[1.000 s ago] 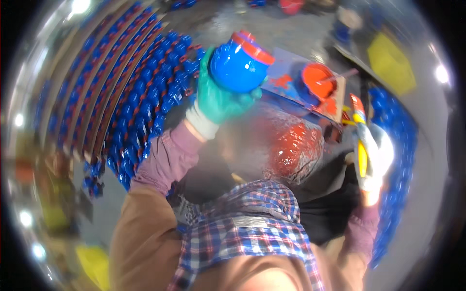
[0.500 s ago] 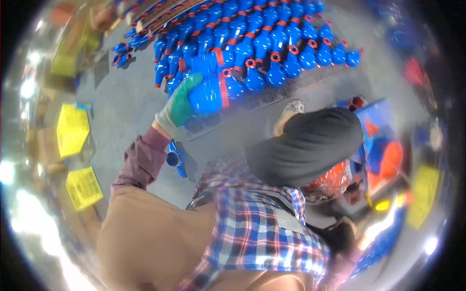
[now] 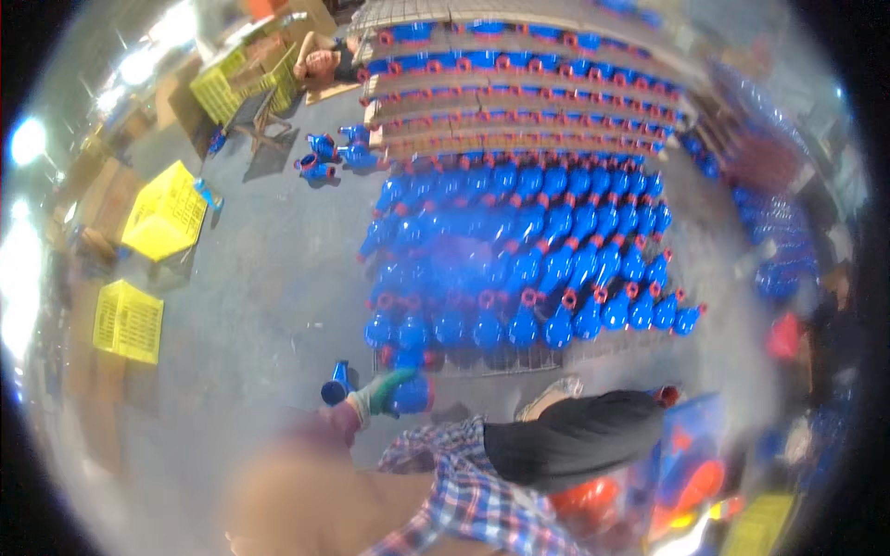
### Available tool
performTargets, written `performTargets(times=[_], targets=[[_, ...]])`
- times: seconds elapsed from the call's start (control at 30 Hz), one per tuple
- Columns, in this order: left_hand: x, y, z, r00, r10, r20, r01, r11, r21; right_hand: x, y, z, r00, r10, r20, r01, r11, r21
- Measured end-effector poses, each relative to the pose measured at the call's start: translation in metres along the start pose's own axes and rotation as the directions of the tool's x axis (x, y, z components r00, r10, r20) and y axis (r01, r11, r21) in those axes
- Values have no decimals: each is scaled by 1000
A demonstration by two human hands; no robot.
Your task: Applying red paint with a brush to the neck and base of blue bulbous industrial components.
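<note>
Yellow crates are standing at far left. A blue fitting is lying on the floor, just beside the green-gloved left hand. This hand is gripping a red-ended blue casting near the castings' front row. The glare-blurred right hand is showing lower right; its grip cannot be told.

At the near edge of the blue fitting rows, the green-gloved left hand holds 1 blue-and-red fitting; yellow crates sit left of those rows.
</note>
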State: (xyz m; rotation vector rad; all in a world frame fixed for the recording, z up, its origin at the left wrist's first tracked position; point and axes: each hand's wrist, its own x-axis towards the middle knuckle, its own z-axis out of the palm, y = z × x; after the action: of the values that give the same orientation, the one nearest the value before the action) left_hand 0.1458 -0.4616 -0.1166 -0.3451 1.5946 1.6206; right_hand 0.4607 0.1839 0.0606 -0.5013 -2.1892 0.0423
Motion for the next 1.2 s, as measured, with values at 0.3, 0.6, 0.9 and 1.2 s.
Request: performTargets(times=[0.3, 0.6, 0.9, 1.2], targets=[[-2, 54, 25, 977, -213, 15, 213, 973, -87, 45, -66, 10, 985, 156, -71, -158, 987, -16], [-8, 83, 40, 975, -186, 117, 194, 980, -54, 15, -122, -59, 907, 420, -25, -418, 895, -157], [45, 96, 49, 926, -197, 322, 204, 979, 12, -9, -127, -99, 904, 329, 272, -264, 931, -252], [90, 180, 197, 895, -53, 444, -31, 983, 179, -16, -133, -104, 896, 418, 151, -407, 908, -94]])
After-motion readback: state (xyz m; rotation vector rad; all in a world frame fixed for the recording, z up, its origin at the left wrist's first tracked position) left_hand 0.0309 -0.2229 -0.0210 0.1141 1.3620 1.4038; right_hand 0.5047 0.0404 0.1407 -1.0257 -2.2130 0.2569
